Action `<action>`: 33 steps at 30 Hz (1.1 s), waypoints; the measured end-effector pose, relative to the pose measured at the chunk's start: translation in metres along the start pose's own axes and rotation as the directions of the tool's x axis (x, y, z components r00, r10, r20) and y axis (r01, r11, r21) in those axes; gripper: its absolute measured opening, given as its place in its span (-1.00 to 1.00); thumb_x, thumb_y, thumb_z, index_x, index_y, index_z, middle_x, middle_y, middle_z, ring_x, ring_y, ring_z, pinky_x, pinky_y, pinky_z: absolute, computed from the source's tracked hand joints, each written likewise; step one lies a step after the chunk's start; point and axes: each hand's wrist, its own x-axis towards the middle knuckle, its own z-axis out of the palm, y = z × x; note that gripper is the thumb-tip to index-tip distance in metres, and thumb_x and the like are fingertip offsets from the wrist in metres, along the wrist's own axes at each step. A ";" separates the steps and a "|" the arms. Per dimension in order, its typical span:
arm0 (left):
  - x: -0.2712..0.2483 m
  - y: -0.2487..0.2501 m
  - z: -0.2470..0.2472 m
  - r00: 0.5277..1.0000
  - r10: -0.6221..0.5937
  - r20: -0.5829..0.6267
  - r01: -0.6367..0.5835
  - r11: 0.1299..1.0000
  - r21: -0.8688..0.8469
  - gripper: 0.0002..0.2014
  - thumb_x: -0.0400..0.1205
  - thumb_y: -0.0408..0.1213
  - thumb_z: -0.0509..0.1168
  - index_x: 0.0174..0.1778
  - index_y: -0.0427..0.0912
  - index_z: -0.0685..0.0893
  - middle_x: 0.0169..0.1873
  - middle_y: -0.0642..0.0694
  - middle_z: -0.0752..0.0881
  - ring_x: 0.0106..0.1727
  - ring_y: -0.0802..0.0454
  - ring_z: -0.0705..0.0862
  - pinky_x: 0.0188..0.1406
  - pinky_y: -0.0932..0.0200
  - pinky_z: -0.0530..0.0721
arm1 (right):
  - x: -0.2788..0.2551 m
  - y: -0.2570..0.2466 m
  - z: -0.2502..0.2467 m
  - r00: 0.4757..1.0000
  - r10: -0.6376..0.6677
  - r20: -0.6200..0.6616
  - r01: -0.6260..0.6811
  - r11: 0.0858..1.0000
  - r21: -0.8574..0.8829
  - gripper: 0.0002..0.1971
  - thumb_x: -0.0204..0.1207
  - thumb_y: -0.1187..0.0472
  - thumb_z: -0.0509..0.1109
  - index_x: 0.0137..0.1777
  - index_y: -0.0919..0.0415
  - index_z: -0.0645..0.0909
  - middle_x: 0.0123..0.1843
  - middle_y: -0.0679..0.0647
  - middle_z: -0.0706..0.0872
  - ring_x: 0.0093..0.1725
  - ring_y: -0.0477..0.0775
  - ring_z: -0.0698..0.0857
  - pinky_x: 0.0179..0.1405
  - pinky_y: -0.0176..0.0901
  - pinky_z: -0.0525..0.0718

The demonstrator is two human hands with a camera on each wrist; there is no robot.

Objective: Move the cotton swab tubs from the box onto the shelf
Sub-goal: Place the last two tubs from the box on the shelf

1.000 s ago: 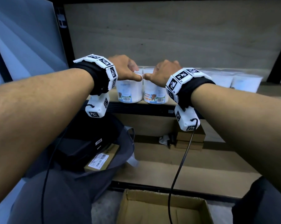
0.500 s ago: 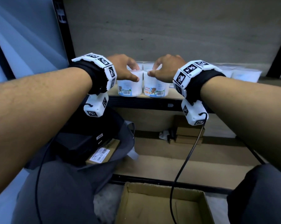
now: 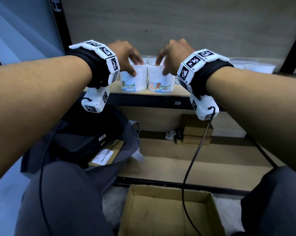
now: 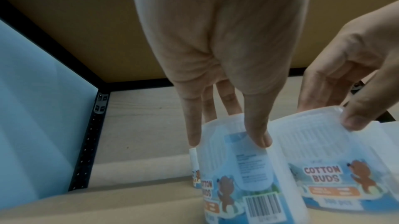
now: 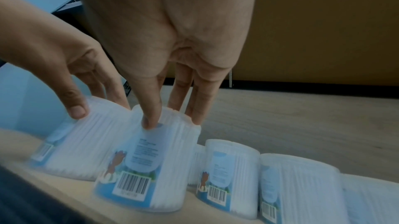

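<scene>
Two cotton swab tubs stand side by side at the front edge of the shelf. My left hand holds the left tub by its top, thumb on the front wall and fingers reaching down behind, as the left wrist view shows on the tub. My right hand holds the right tub the same way; in the right wrist view this tub is slightly blurred. On the floor below lies the cardboard box, with no tubs showing in its visible part.
More tubs line the shelf to the right, and others stand behind the held pair. A grey bag with a labelled carton sits lower left. Small cartons rest on the lower shelf. A cable hangs from my right wrist.
Both hands have risen from lying over the lids; their fingers are straighter and now reach down to the tubs' tops. The tubs stay at the shelf's front edge.
</scene>
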 end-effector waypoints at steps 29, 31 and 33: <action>0.077 -0.038 0.029 0.999 -0.021 -0.036 0.018 0.997 -0.069 -0.53 0.42 -0.26 0.60 0.27 -0.03 0.76 0.16 -0.04 0.80 -0.02 0.11 0.67 0.10 0.30 0.48 | 0.069 0.021 0.025 1.000 0.014 0.000 -0.014 0.997 0.071 -0.73 0.37 0.36 0.54 -0.03 -0.02 0.83 0.11 0.21 0.77 0.11 0.24 0.74 0.23 0.01 0.68; 0.081 -0.040 0.031 0.999 -0.011 -0.043 0.008 0.998 -0.062 -0.54 0.41 -0.26 0.60 0.26 -0.02 0.77 0.14 -0.04 0.80 -0.02 0.12 0.67 0.09 0.31 0.49 | 0.073 0.025 0.027 1.000 0.003 0.001 -0.003 0.998 0.063 -0.70 0.36 0.40 0.52 -0.06 -0.03 0.82 0.07 0.19 0.80 0.09 0.23 0.74 0.22 -0.02 0.68; 0.085 -0.042 0.032 0.999 -0.002 -0.052 -0.001 0.999 -0.046 -0.54 0.41 -0.27 0.60 0.26 -0.03 0.77 0.13 -0.04 0.81 -0.04 0.13 0.66 0.05 0.33 0.46 | 0.075 0.027 0.030 1.000 -0.003 0.002 0.003 0.998 0.070 -0.69 0.35 0.42 0.51 -0.07 -0.02 0.82 0.04 0.20 0.80 0.04 0.23 0.76 0.19 -0.04 0.70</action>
